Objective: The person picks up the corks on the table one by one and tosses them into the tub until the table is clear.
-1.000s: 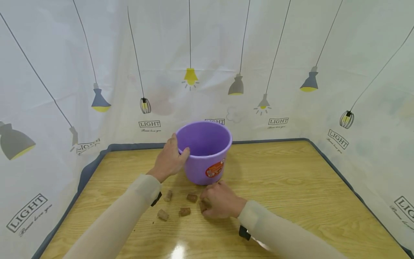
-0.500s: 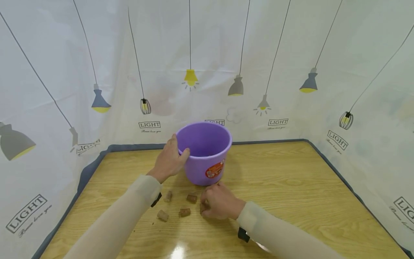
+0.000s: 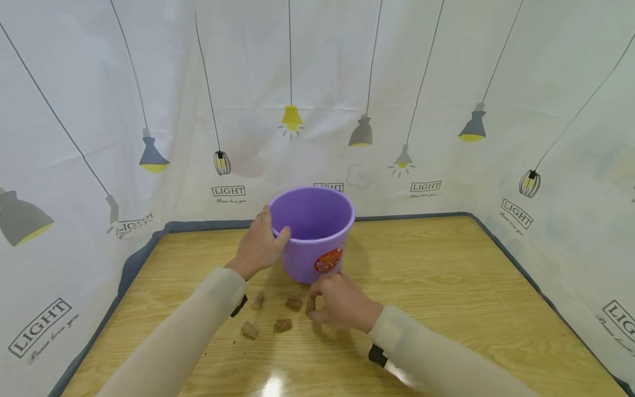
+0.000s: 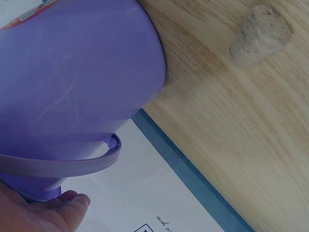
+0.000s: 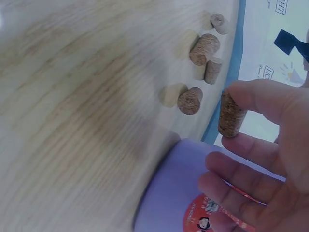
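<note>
A purple bucket (image 3: 310, 259) with a red label stands upright on the wooden table. My left hand (image 3: 257, 242) grips its left rim, thumb on the near side; in the left wrist view, only some fingertips (image 4: 72, 210) show beside the bucket's handle (image 4: 72, 166). Just in front of the bucket, my right hand (image 3: 342, 300) pinches a tapered cork stopper (image 5: 231, 115) between thumb and index finger, the other fingers spread loosely. Several more cork stoppers lie scattered to the left of this hand, among them a reddish-brown cork (image 3: 283, 325) and a paler cork (image 3: 249, 330).
The table (image 3: 446, 286) is bordered by a dark blue edge strip (image 3: 511, 259). White curtain (image 3: 421, 82) printed with lamps closes off the back and both sides. Small dark crumbs lie near the corks.
My right hand has risen slightly from the tabletop with the cork stopper pinched in its fingers. The left hand keeps the same hold on the bucket, and the other corks have not moved.
</note>
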The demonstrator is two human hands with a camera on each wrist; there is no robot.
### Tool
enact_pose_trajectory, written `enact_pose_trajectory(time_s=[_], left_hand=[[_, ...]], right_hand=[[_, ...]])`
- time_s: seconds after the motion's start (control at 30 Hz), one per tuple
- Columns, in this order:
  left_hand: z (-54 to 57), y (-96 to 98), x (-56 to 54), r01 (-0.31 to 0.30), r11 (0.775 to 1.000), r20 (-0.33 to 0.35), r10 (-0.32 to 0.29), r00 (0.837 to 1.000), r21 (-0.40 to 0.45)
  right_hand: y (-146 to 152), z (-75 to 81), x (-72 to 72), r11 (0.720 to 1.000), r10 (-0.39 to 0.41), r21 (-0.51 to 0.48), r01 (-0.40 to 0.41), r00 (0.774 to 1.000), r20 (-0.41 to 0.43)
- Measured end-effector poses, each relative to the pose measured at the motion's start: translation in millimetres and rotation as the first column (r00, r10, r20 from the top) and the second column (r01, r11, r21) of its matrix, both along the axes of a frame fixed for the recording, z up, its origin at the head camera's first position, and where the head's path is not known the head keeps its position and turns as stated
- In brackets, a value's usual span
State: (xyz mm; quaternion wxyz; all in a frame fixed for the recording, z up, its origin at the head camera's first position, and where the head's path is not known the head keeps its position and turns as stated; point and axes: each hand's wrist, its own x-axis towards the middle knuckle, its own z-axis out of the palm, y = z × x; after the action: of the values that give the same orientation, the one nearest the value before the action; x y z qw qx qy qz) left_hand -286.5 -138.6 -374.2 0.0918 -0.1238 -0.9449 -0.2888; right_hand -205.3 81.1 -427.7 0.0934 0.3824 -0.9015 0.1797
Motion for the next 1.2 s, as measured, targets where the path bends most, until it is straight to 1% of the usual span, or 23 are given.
enact_pose_trajectory(time_s=[0.33,0.5,0.67,0.8,0.9,1.2], left_hand=[[-0.1,-0.2,-1.2,0.001,1.0,0.001,-0.001,1.0,-0.008],[-0.8,-0.5,-1.8,0.004,1.0,0.004,-0.004,1.0,-0.015],[-0.8,-0.9,-1.0,0.005,1.0,0.0,-0.005,1.0,-0.008],[-0.8,-1.1,-0.7,0.006,1.0,-0.008,-0.006,1.0,-0.004],[-0.8,-1.1,-1.0,0.008,1.0,-0.013,-0.008,1.0,-0.006],[-0.7,-0.8,-0.3,0.012,1.0,-0.01,-0.012,1.0,-0.009]], right_hand=[[5,15.6,-0.4,0.995,-0.025,-0.098,0.023,0.999,-0.025],[8,22.5,-1.5,0.99,-0.053,-0.132,0.045,0.997,-0.058],[9,29.7,-2.6,0.982,-0.065,-0.18,0.048,0.994,-0.09],[10,36.3,-3.0,0.979,-0.097,-0.191,0.069,0.985,-0.142],[11,41.0,-3.2,0.975,-0.117,-0.208,0.083,0.98,-0.159],[14,52.9,-3.5,0.96,-0.134,-0.262,0.096,0.982,-0.131]])
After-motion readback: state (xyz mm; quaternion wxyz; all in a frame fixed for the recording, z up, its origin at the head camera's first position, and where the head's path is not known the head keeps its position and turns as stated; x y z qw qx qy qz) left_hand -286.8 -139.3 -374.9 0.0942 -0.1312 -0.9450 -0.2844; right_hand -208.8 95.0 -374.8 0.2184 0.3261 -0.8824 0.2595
